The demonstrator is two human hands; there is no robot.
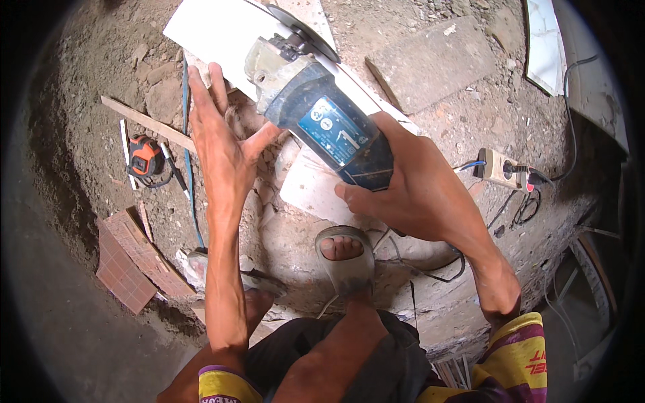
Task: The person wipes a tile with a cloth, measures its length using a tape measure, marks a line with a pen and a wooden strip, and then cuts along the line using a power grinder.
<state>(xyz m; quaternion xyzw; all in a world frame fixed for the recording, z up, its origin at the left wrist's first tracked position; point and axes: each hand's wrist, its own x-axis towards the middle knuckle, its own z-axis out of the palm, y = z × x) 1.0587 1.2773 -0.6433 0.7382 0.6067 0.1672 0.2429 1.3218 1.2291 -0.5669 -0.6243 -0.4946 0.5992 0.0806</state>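
My right hand (pixel 426 185) is wrapped round the rear body of a blue and grey angle grinder (pixel 329 131). The grinder's dark disc (pixel 306 32) points up and away, over a white tile (pixel 215 28) lying on the rubble. Whether the disc touches the tile I cannot tell. Close to the grinder's left side, my left hand (pixel 225 138) is open with its fingers spread. Its thumb reaches the grinder's head, or passes just beside it. Another white piece of tile (pixel 312 188) lies below the grinder, partly covered by it.
An orange and black tape measure (pixel 144 156) and a marker (pixel 176 172) lie at left, near a wooden strip (pixel 148 122). Broken brown tiles (pixel 124 265) are at lower left. A socket block (pixel 498 168) with cables sits at right; a stone slab (pixel 437 64) lies beyond. My sandalled foot (pixel 344 258) is below.
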